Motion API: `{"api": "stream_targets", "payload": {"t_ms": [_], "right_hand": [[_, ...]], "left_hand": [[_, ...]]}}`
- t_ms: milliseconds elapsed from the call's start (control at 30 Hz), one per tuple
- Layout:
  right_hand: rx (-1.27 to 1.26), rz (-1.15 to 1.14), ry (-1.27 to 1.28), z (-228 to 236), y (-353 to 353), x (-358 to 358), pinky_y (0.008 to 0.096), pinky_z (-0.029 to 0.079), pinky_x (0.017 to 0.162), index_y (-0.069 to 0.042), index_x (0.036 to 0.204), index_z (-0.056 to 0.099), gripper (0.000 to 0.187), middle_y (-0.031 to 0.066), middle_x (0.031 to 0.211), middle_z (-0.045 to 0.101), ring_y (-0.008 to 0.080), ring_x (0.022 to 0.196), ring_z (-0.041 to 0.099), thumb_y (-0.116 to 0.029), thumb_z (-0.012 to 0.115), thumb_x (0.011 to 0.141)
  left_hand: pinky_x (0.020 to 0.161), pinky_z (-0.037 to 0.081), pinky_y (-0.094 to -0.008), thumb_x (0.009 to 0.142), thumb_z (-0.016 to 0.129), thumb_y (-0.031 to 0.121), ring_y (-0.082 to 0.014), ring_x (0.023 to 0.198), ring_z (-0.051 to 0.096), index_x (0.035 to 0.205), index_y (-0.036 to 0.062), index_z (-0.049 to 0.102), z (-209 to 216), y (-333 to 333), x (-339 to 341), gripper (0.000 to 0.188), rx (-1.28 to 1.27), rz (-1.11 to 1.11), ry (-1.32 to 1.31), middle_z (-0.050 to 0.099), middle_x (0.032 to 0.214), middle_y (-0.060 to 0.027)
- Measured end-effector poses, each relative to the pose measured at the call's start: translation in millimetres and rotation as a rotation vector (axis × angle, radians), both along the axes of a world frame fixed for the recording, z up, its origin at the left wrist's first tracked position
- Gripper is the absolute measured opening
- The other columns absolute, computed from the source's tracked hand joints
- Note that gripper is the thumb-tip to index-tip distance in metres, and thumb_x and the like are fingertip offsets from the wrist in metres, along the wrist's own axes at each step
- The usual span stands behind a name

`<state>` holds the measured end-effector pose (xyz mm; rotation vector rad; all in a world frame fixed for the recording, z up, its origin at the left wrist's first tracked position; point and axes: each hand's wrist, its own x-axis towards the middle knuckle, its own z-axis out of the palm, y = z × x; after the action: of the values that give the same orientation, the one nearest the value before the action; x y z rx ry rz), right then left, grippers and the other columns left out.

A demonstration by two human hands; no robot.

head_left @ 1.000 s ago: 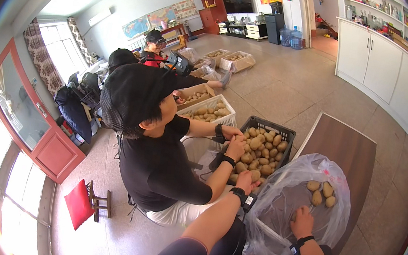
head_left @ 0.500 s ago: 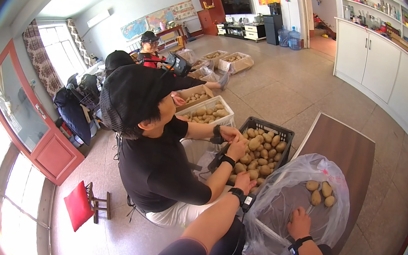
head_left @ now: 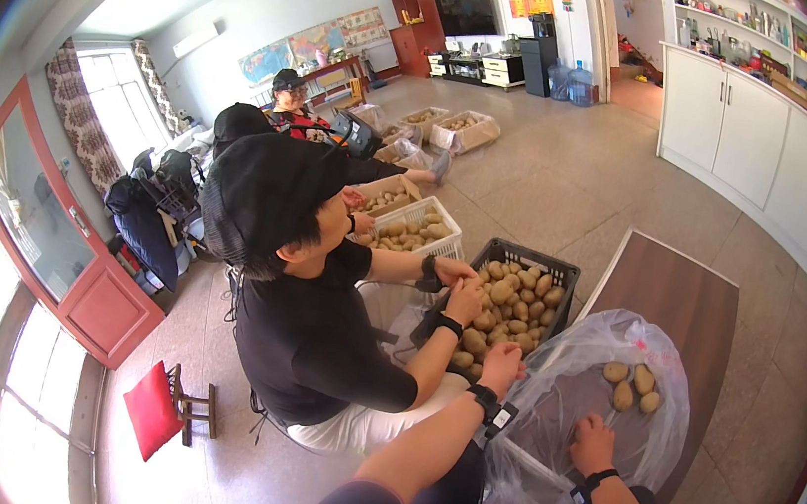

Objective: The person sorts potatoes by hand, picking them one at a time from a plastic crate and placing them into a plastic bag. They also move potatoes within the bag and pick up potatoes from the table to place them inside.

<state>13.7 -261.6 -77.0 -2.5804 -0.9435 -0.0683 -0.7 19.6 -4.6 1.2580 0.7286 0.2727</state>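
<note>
My left hand (head_left: 502, 367) is at the near right corner of the black crate (head_left: 569, 271), beside the potatoes (head_left: 518, 310) in it. Its fingers are curled, and what they hold, if anything, is hidden. My right hand (head_left: 592, 446) rests with loosely bent fingers on the bottom of a container lined with a clear plastic bag (head_left: 546, 398). Nothing shows in that hand. Several potatoes (head_left: 623, 397) lie grouped inside the bag, beyond my right fingers.
A co-worker in a black cap and shirt (head_left: 315, 332) sits close on my left, both hands (head_left: 463, 299) over the black crate. Beyond are a white potato crate (head_left: 444, 242) and other people. A brown board (head_left: 664, 282) lies under the bag; a red stool (head_left: 153, 410) stands left.
My left hand has shifted a little right, from over the potatoes toward the crate's edge and the bag. My right hand and the potatoes in the bag have barely moved.
</note>
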Motion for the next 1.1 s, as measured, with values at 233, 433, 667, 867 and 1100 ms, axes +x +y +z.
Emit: {"api": "stream_targets", "payload": {"t_ms": [233,433,667,867,1100], "right_hand": [[0.323,-0.028,0.143,23,10,-3,0.0460,0.046,0.083,-0.009,0.107,0.058,0.040,0.0146,0.113,0.057,0.0373,0.099,0.058,-0.005,0.065,0.068],[0.590,-0.182,0.707,30,19,4,0.0380,0.052,0.080,-0.008,0.118,0.053,0.040,0.0123,0.109,0.060,0.0289,0.094,0.063,-0.013,0.066,0.080],[1.059,-0.096,1.167,74,35,-4,0.0293,0.054,0.065,-0.002,0.122,0.048,0.032,0.0087,0.106,0.059,0.0169,0.086,0.062,-0.018,0.055,0.095],[1.139,-0.046,1.220,68,41,-2,0.0272,0.052,0.066,-0.003,0.124,0.048,0.032,0.0075,0.106,0.059,0.0152,0.082,0.061,-0.021,0.052,0.098],[1.096,-0.098,1.152,64,42,-5,0.0271,0.050,0.069,-0.004,0.129,0.046,0.035,0.0062,0.106,0.059,0.0133,0.081,0.058,-0.023,0.048,0.099]], "left_hand": [[0.062,0.054,-0.0290,0.090,0.059,0.023,-0.0151,0.077,0.061,0.113,0.0036,0.058,3,-25,0,0.030,-0.063,-0.292,0.003,0.061,0.099,-0.0052],[0.061,0.050,-0.0269,0.087,0.065,0.028,-0.0128,0.074,0.058,0.109,0.0062,0.061,-3,-46,5,0.031,0.121,-0.521,0.110,0.060,0.091,-0.0025],[0.065,0.051,-0.0290,0.089,0.065,0.033,-0.0139,0.080,0.059,0.113,0.0068,0.058,14,-61,-1,0.037,-0.115,-0.761,0.139,0.060,0.097,-0.0034],[0.063,0.051,-0.0282,0.089,0.065,0.038,-0.0148,0.080,0.060,0.115,0.0069,0.056,16,-61,-5,0.042,-0.123,-0.790,0.116,0.061,0.099,-0.0056],[0.056,0.050,-0.0270,0.087,0.067,0.039,-0.0148,0.066,0.061,0.114,0.0062,0.054,10,-53,-5,0.045,-0.175,-0.807,0.135,0.062,0.093,-0.0079]]}}
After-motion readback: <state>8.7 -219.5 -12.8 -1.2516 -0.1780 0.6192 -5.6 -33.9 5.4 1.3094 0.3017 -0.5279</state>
